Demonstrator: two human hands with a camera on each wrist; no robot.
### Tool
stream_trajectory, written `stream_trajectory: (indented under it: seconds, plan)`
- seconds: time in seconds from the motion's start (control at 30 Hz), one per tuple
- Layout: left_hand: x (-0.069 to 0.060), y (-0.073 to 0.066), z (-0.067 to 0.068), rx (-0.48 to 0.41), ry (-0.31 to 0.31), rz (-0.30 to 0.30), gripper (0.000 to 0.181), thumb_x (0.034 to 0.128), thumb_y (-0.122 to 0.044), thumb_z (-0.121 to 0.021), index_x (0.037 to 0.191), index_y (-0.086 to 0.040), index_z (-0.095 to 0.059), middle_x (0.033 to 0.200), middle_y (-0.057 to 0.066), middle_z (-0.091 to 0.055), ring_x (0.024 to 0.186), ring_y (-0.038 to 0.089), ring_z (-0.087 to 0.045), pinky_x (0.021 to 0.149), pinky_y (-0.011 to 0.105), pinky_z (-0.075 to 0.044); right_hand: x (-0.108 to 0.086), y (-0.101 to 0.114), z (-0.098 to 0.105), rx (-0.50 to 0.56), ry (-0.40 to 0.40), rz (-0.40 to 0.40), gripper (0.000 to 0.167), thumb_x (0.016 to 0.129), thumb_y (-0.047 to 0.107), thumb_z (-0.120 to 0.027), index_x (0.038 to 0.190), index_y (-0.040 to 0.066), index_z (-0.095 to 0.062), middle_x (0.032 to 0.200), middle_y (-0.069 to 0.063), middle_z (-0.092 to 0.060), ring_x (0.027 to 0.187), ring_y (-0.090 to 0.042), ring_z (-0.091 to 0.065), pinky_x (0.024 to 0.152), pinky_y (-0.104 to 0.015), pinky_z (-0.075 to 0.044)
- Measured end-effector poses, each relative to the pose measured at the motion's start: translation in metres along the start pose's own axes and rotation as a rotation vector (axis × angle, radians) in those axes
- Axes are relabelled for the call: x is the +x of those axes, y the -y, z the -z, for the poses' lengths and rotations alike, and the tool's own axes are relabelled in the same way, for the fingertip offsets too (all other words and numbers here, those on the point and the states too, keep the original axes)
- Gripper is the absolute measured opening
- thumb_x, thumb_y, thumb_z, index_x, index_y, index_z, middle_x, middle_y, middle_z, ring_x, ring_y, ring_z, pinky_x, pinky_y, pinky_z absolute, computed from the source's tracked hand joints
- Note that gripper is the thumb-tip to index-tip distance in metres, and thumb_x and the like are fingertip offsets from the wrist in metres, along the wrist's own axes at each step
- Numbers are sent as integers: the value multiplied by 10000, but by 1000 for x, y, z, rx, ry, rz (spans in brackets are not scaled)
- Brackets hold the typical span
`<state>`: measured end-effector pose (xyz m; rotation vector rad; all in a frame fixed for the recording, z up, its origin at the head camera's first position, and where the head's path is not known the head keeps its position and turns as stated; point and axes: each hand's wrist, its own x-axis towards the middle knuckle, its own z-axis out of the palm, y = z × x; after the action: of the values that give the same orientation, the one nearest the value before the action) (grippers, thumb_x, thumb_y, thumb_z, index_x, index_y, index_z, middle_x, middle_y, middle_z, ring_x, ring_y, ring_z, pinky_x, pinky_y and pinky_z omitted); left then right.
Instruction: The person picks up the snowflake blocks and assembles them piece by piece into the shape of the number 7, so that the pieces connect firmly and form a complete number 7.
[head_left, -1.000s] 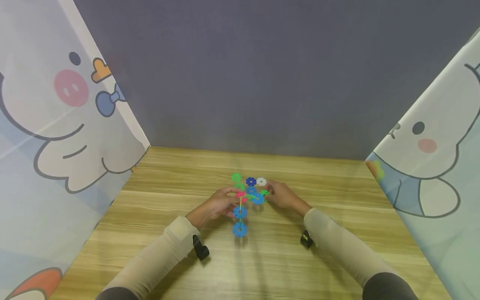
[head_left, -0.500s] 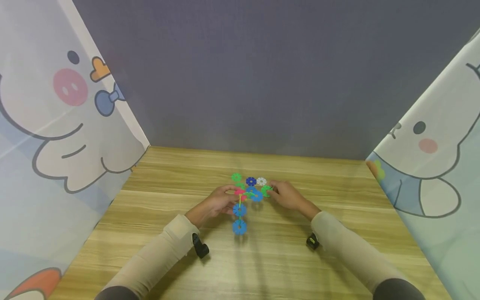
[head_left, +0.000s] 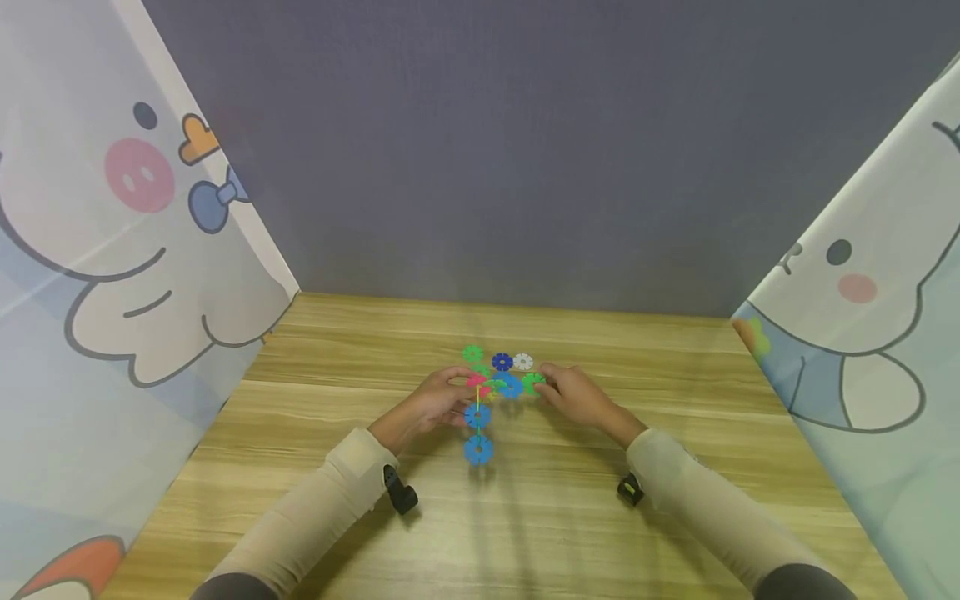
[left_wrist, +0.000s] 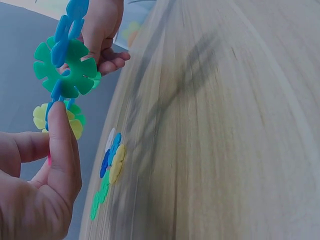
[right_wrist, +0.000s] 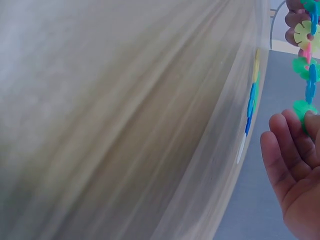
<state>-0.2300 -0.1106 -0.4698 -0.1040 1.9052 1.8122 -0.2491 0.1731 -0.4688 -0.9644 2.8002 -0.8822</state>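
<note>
Above the table is a chain of slotted plastic snowflake discs joined edge to edge. My left hand (head_left: 435,405) pinches it at a pink disc (head_left: 476,380), mostly covered by the fingers. Two blue discs, one upper (head_left: 477,415) and one lower (head_left: 478,450), extend from there toward me. Toward the right, the chain runs through another blue disc (head_left: 512,386) to a green disc (head_left: 533,383). My right hand (head_left: 581,397) pinches that green end disc between thumb and fingers; the right wrist view shows the same green disc (right_wrist: 303,111) below a blue one (right_wrist: 311,84).
Loose discs lie flat on the wooden table (head_left: 637,350) just beyond the hands: green (head_left: 472,353), dark blue (head_left: 502,362), white (head_left: 522,362) and a yellow one (left_wrist: 117,163). A grey panel (head_left: 480,167) stands behind; printed panels flank both sides.
My right hand has shifted slightly right, and the green disc at its fingertips now shows more of its face. The chain has risen a little in view; the left hand barely moved.
</note>
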Motion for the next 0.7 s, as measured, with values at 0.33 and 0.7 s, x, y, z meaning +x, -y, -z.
stream_trajectory:
  seconds: [0.33,0.7]
  plan:
    - [1,-1,0,-18,12,1,427,992,-97,-622,1409,-113,-533,939,76,-669,675,151,-675,616,283,-627,1,1,-1,-60,-43,66,161,995,138,-657,873,150,-553,622,111,-420,530,-5,-330,511,-166,-328]
    - [0,-4,-3,26,5,-1,438,1004,-97,-610,1434,-98,-526,1051,109,-670,668,130,-619,602,254,-615,-1,2,-5,-98,-66,86,116,998,139,-655,885,128,-633,644,107,-499,557,4,-390,534,-167,-393]
